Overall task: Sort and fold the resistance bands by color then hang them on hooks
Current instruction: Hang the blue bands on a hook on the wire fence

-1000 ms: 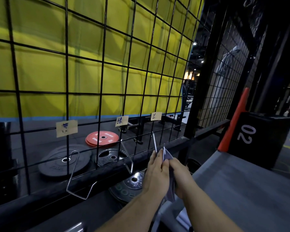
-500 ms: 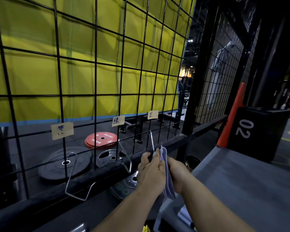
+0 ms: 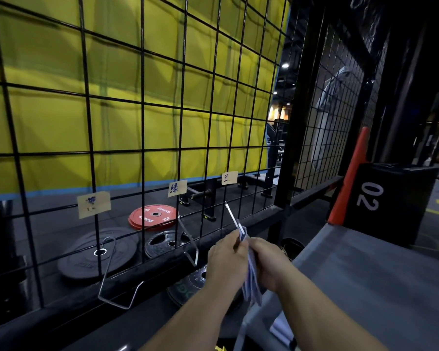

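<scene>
Since 1 s ago both hands raised the folded pale-blue band [image 3: 251, 279] from just below the hook [image 3: 231, 216] to its tip; the top edge now meets it. Left hand [image 3: 226, 259] & right hand [image 3: 267, 267] pinch the band btwn them. Prob. mid-hang. Can't tell if the hook is thru the fold, as it's blurred. Label [image 3: 229, 178] above the hook is unreadable.

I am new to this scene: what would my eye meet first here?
First the big yellow backdrop behind the black wire grid, filling the upper left. Then, low in the middle, the left hand and right hand hold a folded pale band at a wire hook. A red weight plate lies on the floor behind the grid.
</scene>
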